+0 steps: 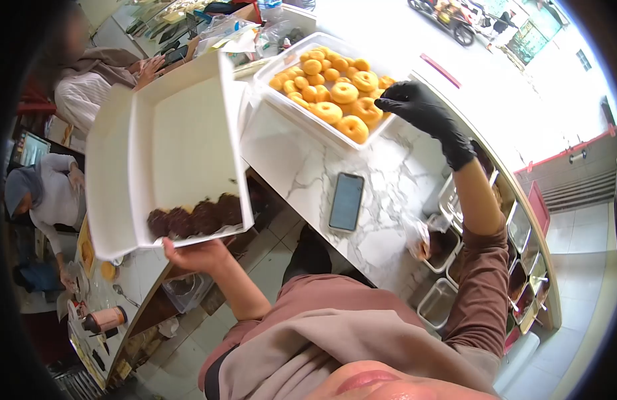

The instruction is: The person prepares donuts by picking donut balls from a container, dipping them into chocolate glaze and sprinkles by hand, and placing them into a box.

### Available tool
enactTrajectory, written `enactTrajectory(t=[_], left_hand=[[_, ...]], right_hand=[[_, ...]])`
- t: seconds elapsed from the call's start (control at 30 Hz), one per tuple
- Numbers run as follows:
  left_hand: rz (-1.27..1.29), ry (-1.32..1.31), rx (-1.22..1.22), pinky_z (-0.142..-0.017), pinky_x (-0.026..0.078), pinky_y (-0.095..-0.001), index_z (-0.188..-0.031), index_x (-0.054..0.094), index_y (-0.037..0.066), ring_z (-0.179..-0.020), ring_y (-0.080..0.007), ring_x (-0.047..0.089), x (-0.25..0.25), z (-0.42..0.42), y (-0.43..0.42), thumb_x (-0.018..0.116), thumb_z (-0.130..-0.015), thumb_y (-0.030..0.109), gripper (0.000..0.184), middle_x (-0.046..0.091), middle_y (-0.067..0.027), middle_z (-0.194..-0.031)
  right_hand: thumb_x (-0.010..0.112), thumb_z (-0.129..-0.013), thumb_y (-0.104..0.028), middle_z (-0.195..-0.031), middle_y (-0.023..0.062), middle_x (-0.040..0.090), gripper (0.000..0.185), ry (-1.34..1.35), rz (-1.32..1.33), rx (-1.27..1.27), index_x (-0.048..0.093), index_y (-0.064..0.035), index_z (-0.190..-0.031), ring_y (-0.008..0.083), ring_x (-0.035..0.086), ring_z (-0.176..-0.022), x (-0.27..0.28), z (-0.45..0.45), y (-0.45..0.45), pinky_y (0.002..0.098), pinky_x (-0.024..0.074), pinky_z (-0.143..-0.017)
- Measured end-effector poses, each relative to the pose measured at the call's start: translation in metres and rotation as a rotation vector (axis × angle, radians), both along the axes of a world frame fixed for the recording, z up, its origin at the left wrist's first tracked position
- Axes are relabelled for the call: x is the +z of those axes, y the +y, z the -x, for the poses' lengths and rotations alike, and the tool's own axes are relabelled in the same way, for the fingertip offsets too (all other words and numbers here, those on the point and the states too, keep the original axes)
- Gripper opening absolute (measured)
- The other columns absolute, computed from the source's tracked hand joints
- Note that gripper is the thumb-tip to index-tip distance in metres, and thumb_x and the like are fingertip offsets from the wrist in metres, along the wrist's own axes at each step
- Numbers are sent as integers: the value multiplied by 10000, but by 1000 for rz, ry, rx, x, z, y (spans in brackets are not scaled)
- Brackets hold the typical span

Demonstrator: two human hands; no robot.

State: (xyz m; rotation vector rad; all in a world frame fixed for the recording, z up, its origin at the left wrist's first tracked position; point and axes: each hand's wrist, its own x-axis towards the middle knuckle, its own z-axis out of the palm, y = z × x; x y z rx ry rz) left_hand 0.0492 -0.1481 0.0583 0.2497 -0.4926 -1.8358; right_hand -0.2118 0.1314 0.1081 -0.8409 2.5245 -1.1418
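Note:
A white cardboard box with its lid raised rests on my left hand, which is bare and grips its lower edge from beneath. Several dark chocolate-coated doughnuts sit in a row along the box's near side. My right hand, in a black glove, is over the right edge of a clear plastic tub. Its fingers curl in toward the thumb, and what lies between them, if anything, is hidden. Plain golden ring doughnuts and small round dough balls fill the tub.
A phone lies on the marble-patterned counter. Metal and plastic trays line the right side. One person is at the upper left, another at the left near a bottle. A motorbike is outside.

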Motion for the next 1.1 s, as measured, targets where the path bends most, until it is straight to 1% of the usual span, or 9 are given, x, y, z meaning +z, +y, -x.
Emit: enactTrajectory(t=[0.13,0.27,0.43,0.7,0.8,0.9,1.0,1.03,1.1], left_hand=[[79,-30,128,-822,395,-390,-1055,456,-7,-945,-273,489,-5,20,-73,502,-702,270,451,497,-141,-1030],[54,-65,257,-826,396,-394,-1051,461,-4,-953,-265,487,-8,43,-111,511,-696,259,445,498,-129,-1030],[15,-80,219,-838,391,-397,-1059,455,-9,-968,-269,479,-16,71,-133,510,-700,252,447,490,-135,-1045],[-21,-36,99,-850,377,-399,-1049,459,-11,-971,-264,476,-30,87,-142,505,-704,244,432,489,-133,-1048],[-7,3,43,-843,381,-397,-1033,467,-14,-962,-262,482,-33,87,-138,502,-706,241,416,496,-135,-1036],[-12,-6,50,-821,403,-385,-1018,474,-20,-932,-265,500,-26,88,-121,499,-705,236,406,511,-140,-1007],[8,-47,91,-800,424,-370,-1011,475,-29,-904,-270,516,-21,83,-101,501,-697,230,408,522,-148,-983],[27,-39,90,-795,429,-366,-1009,474,-33,-898,-272,519,-20,81,-94,501,-693,227,410,523,-152,-979],[68,-59,120,-802,428,-366,-1006,470,-48,-908,-282,516,-9,78,-71,510,-677,220,426,519,-167,-986]], right_hand=[[597,-665,-135,-738,106,598,169,74,-44,67,599,-11,-780,188,559,-652,-94,88,-61,291,438,-610],[554,-671,-101,-882,151,558,306,295,-20,128,536,-52,-973,277,529,-825,-141,127,-111,336,421,-726],[602,-642,-126,-782,125,555,224,354,-354,270,566,-77,-858,284,517,-785,-137,141,-145,360,399,-730],[611,-709,-119,-809,80,559,259,219,172,118,507,-31,-928,182,546,-778,-133,142,-124,291,437,-680],[571,-756,-97,-950,55,520,321,-541,662,-4,461,-24,-1049,143,518,-870,-105,124,-111,252,443,-748],[573,-756,-101,-1024,62,500,352,-799,933,-51,450,-34,-1079,140,508,-901,-87,100,-84,270,449,-762],[577,-758,-151,-1062,63,495,398,112,517,105,428,-39,-1110,156,513,-907,-87,70,-44,290,448,-775],[582,-754,-203,-1106,84,469,465,-398,825,90,397,-12,-1136,185,492,-953,-66,49,-30,293,426,-817],[587,-748,-212,-1089,94,481,512,134,146,-32,366,3,-1158,205,490,-958,-33,13,0,294,413,-834]])
